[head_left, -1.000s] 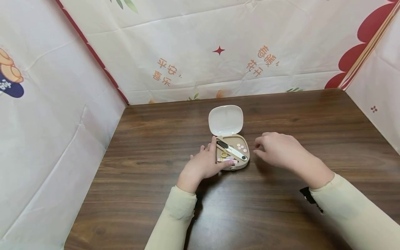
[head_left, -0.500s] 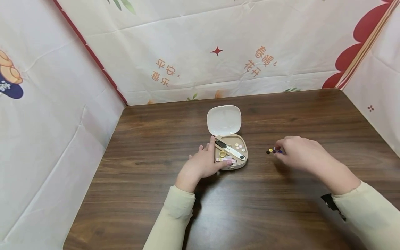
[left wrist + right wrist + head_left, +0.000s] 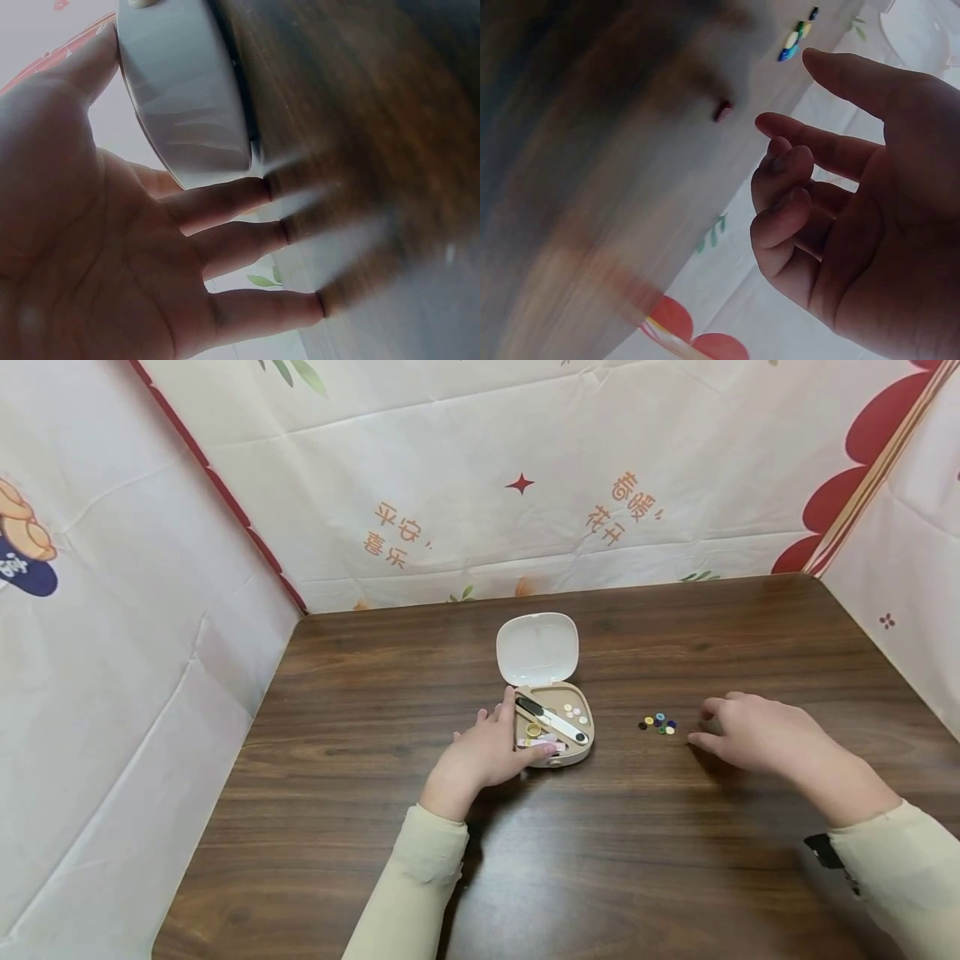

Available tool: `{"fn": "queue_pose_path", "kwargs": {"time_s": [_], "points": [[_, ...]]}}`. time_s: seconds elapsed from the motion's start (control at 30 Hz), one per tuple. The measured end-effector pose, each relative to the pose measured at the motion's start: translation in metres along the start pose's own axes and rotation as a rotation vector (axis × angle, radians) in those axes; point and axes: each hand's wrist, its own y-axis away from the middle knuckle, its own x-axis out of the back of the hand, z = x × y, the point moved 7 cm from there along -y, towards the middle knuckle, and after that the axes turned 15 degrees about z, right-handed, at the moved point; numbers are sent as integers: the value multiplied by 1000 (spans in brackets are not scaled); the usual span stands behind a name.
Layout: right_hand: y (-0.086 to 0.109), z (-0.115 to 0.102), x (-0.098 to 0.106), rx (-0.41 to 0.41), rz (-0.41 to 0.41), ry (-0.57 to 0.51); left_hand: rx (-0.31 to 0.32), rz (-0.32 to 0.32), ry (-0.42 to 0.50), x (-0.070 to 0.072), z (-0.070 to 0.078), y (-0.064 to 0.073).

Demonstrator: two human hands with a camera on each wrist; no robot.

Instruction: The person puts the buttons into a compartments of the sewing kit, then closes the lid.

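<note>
My left hand [image 3: 483, 756] rests against a small open case [image 3: 587, 755], with its index finger along the left side and thumb on the front edge. In the left wrist view its fingers [image 3: 236, 247] are straight and spread, with the tips on the table. Inside the case lie a slim black-and-white tool [image 3: 553, 721], a gold ring [image 3: 533, 730], a pinkish strip [image 3: 538, 743] and several pale buttons [image 3: 583, 720]. My right hand [image 3: 761, 731] is just right of several colored buttons [image 3: 660, 720], holding nothing. A dark red button [image 3: 722, 111] lies near its parted thumb and index finger.
The case's white lid [image 3: 537, 649] stands raised at the back. Everything is on a brown wood-grain table [image 3: 360, 735]. Printed white cloth [image 3: 465, 460] hangs behind the table and at both sides.
My right hand has moved right, away from the case, and the colored buttons it covered now show on the table. My left hand has stayed on the case.
</note>
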Motion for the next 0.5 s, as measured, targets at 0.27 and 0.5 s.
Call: {"fn": "queue_pose_path", "kwargs": {"time_s": [0.27, 0.5], "points": [[3, 10, -6, -20, -4, 4, -3, -5, -11, 0, 0, -1], [7, 14, -5, -27, 5, 8, 0, -10, -8, 0, 0, -1]]}}
